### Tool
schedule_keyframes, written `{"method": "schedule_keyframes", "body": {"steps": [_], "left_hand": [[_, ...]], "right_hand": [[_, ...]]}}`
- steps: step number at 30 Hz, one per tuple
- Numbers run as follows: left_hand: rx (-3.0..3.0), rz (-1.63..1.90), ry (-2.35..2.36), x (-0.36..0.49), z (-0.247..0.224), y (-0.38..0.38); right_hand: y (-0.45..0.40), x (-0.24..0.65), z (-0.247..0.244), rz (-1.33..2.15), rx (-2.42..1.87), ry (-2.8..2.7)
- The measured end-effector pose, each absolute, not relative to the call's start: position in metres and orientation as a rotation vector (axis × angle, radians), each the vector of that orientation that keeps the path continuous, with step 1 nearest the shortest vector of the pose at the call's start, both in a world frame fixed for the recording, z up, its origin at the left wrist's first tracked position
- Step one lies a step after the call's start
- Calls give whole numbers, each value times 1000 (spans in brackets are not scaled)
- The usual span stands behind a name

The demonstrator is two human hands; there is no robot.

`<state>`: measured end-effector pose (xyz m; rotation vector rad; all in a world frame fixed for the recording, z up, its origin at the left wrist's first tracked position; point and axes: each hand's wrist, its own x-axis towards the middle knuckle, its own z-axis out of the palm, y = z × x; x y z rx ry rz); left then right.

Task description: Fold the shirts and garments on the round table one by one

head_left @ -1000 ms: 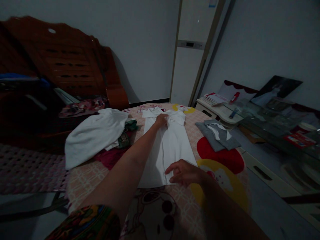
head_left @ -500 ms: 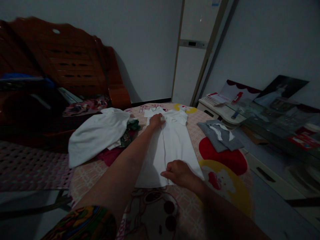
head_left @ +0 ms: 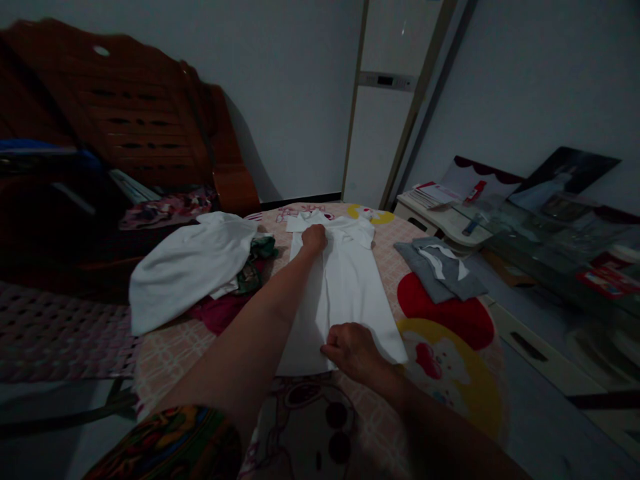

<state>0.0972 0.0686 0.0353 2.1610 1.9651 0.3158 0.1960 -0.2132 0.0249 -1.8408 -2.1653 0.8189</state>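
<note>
A white short-sleeved shirt point(head_left: 353, 280) lies spread out in front of me, its collar end at the far side and a long front edge running down its middle. Near the collar, my left hand point(head_left: 314, 238) is closed on that edge. My right hand point(head_left: 351, 348) grips the same edge close to the hem, thumb and fingers pinched together. Between the two hands the edge runs nearly straight. The cloth inside each hand is mostly hidden by the fingers.
A pink patterned cloth point(head_left: 170, 357) covers the round table. At left is a heap with a white garment point(head_left: 193, 270) on top; folded grey clothing point(head_left: 440, 270) lies at right. Beyond stand a wooden bench point(head_left: 135, 113) and a glass-topped cabinet point(head_left: 545, 247).
My left hand's fingers have closed in on the shirt edge near the collar. The right hand stays at the hem, and the view has shifted slightly.
</note>
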Motion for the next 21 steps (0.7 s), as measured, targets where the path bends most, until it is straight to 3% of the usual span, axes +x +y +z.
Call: {"method": "schedule_keyframes", "body": {"steps": [7,18,21], "left_hand": [[2245,562,1992,102,33,67],[2343,612,1869,88,20,64],[2490,465,1734,71,10,55]], "right_hand": [[-216,196,34,822,-1852,-2167],[-223,208,19,603,-1597,-2318],[-221,208,18,658,-1580,-2329]]}}
